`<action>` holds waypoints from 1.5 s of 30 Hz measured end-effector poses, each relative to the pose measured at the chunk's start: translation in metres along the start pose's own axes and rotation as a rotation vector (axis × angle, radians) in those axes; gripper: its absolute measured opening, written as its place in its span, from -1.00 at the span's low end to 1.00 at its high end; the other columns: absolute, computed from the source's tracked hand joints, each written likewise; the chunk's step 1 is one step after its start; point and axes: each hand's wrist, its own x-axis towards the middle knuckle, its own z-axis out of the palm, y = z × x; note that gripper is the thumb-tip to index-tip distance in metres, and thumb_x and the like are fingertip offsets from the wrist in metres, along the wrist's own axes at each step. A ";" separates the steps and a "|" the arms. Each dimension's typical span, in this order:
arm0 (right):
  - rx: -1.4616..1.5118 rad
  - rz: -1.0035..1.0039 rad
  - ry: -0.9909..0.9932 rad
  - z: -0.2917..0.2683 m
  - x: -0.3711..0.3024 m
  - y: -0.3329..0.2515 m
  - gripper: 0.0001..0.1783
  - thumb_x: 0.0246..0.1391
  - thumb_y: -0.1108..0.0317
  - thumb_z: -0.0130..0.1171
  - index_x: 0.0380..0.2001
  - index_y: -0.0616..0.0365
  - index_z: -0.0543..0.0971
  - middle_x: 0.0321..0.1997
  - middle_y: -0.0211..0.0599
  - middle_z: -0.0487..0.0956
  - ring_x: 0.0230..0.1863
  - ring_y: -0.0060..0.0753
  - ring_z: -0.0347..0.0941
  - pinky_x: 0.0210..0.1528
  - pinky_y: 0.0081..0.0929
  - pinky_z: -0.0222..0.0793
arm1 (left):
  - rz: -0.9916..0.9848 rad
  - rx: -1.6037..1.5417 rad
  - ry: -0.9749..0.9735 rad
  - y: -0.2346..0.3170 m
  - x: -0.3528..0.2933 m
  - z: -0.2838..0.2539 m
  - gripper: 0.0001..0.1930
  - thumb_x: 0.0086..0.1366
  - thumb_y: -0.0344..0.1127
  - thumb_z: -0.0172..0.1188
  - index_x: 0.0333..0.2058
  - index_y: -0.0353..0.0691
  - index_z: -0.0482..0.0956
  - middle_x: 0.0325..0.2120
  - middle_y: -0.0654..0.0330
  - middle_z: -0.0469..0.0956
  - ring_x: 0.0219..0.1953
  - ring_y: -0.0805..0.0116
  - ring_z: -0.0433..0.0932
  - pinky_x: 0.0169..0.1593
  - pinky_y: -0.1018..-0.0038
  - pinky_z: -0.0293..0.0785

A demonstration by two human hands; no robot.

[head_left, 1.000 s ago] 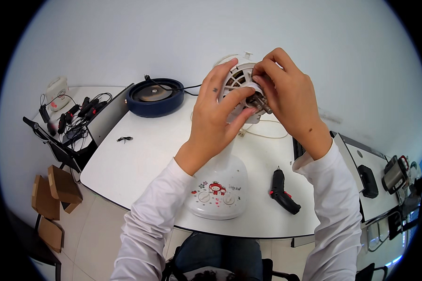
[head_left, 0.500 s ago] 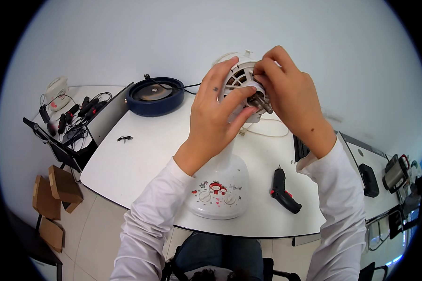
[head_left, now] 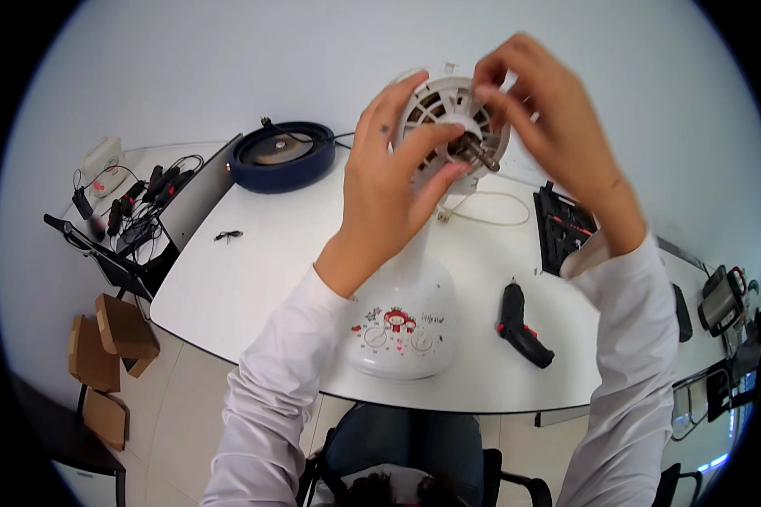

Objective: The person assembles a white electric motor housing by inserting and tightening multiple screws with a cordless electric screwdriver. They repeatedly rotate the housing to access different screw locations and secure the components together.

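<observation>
I hold a white round fan motor housing (head_left: 448, 110) up in front of me, its metal shaft (head_left: 475, 152) pointing toward me. My left hand (head_left: 393, 182) grips its left and lower rim, thumb near the shaft. My right hand (head_left: 550, 127) holds the upper right rim with fingers curled over the top. Below the housing stands the white fan base (head_left: 402, 325) with red cartoon figures and two dials, on the white table (head_left: 254, 270).
A black electric screwdriver (head_left: 520, 329) lies right of the base. A black bit case (head_left: 562, 228) and a white cable (head_left: 482, 211) lie behind. A dark blue round fan grille (head_left: 281, 154) sits at the back left. Cables and chargers (head_left: 135, 198) are at far left, cardboard boxes (head_left: 110, 338) on the floor.
My right hand has lifted from over the shaft to the housing's upper right rim, leaving the shaft exposed. My left hand keeps its grip.
</observation>
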 end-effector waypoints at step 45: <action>0.786 0.302 0.345 0.050 -0.016 -0.001 -0.85 0.27 0.34 -0.06 -0.26 0.21 0.35 -0.22 -0.28 0.64 -0.35 -0.55 0.50 -0.35 -0.60 0.41 | -0.478 -0.328 -0.123 -0.010 0.029 0.004 -0.43 0.25 -0.22 0.10 0.21 -0.19 0.21 0.20 0.06 0.19 0.20 0.19 0.25 0.23 0.34 0.17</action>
